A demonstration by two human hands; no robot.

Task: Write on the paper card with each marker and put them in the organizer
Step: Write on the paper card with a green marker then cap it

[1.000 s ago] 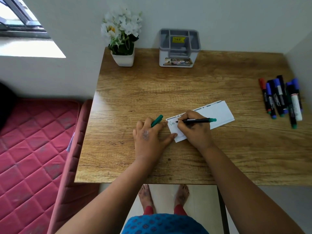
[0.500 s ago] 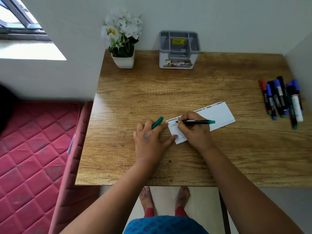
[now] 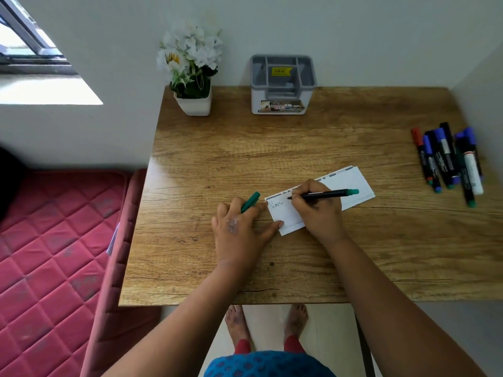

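Observation:
A white paper card lies slanted on the wooden table. My right hand grips a black marker with a green end, its tip on the card beside green handwriting. My left hand presses the card's left corner with its thumb and holds the green marker cap between its fingers. The grey and white organizer stands at the table's back edge, with nothing visible in its compartments. Several capped markers lie bunched at the right edge.
A white pot of white flowers stands at the back left of the table. Walls close the back and right sides. A red quilted mattress lies left of the table. My bare feet show below the front edge.
My right hand has moved the marker tip a little to the right along the card, and more green letters have appeared. My left hand has stayed put.

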